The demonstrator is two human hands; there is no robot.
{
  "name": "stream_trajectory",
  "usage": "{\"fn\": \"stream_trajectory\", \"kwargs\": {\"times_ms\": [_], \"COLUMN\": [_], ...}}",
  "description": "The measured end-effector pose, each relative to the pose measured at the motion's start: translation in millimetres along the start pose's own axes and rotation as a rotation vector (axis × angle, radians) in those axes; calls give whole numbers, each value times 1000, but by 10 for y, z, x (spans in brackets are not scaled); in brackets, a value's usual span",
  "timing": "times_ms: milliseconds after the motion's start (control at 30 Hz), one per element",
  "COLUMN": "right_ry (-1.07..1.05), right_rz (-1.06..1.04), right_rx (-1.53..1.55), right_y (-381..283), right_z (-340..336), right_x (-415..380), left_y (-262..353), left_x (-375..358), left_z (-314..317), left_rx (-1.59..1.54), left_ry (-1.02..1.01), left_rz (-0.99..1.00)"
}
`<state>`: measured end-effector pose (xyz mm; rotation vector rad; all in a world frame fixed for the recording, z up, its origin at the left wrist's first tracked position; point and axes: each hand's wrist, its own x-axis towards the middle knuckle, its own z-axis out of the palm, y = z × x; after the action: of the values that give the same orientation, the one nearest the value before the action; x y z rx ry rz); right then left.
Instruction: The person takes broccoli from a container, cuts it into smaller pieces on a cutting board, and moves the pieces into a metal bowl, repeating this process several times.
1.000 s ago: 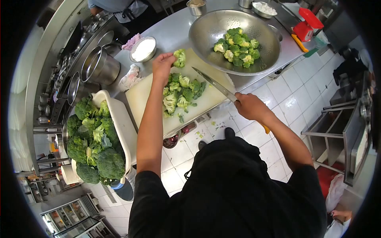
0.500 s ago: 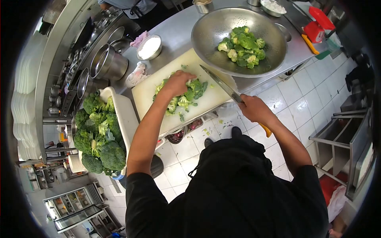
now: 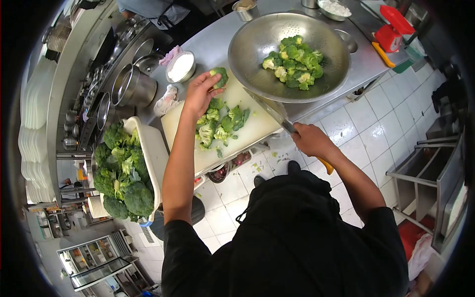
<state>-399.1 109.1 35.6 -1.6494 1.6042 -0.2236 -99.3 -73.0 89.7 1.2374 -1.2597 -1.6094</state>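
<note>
My left hand [image 3: 200,93] is closed round a broccoli floret [image 3: 219,77], raised over the far end of the white cutting board [image 3: 185,151]. Below it, more cut broccoli pieces [image 3: 217,123] lie loose on the board. My right hand [image 3: 312,140] grips a large knife [image 3: 275,115] by its yellow handle, with the blade slanting across the board's right edge, close to the colander. The big metal colander [image 3: 242,59] beyond the board holds a heap of florets [image 3: 296,63].
To the left, a white tub [image 3: 153,158] is piled with broccoli heads [image 3: 123,168]. A bowl of white contents [image 3: 180,67] and a crumpled cloth [image 3: 167,101] sit by the board. A red scale [image 3: 389,37] stands far right. Another person [image 3: 161,11] is at the back.
My left hand has risen from the pile on the board, moving up and away with a floret in its fingers. The knife has shifted slightly left.
</note>
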Motion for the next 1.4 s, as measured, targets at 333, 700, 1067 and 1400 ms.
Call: {"fn": "stream_trajectory", "kwargs": {"times_ms": [333, 700, 1067, 1400], "right_ry": [2, -104, -72, -153], "right_rz": [-42, 59, 30, 164], "right_rx": [50, 84, 92, 166], "right_y": [137, 20, 46, -111], "right_z": [120, 7, 11, -83], "right_x": [82, 71, 60, 21], "left_y": [-13, -9, -858, 373], "left_x": [5, -262, -389, -218], "left_z": [275, 413, 32, 660], "left_rx": [879, 751, 1511, 652], "left_ry": [-90, -56, -218, 123], "left_rz": [119, 130, 107, 474]}}
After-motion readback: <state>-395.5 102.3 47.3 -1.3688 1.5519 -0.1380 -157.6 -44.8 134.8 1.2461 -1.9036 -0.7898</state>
